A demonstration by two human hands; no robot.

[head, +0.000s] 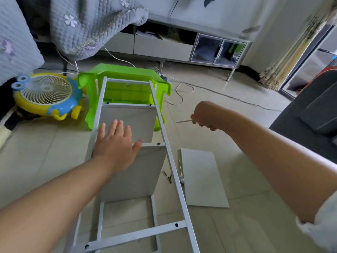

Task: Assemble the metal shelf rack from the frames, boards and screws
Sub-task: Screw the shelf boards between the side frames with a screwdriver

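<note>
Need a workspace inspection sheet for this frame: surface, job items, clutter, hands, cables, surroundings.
Surface: pale tiled floor.
Job's things: white metal frame lying lengthwise, far end propped on a green plastic stool; two boards already fitted, the nearer board under the left hand; spare board flat on the floor beside the frame; loose screws between them.
Clutter: toy-styled fan left of the stool.
Hands: left hand flat, fingers straight, on the board; right hand grips a screwdriver.
Cables: white cords trail across the floor behind the stool.
Surroundings: quilted cover, low cabinet, dark sofa.
</note>
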